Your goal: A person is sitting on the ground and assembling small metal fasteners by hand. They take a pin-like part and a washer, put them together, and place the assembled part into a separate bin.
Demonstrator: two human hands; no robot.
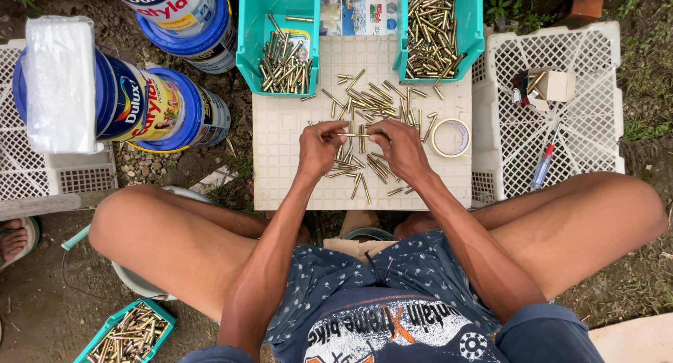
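Note:
My left hand (pixel 320 146) and my right hand (pixel 397 147) meet over a white perforated crate top (pixel 284 159). Between their fingertips they pinch a thin brass tube (pixel 355 135), held level, one end in each hand. Under and around the hands lie several loose brass tubes (pixel 368 100) scattered on the crate top. My bare knees spread to both sides below.
Two teal bins of brass tubes (pixel 284 61) (pixel 431 33) stand at the far edge. A tape roll (pixel 451 137) lies right of my hands. A white crate (pixel 554 110) holds a small box and a pen. Paint buckets (pixel 165 110) stand left; another teal bin (pixel 130 333) lies below.

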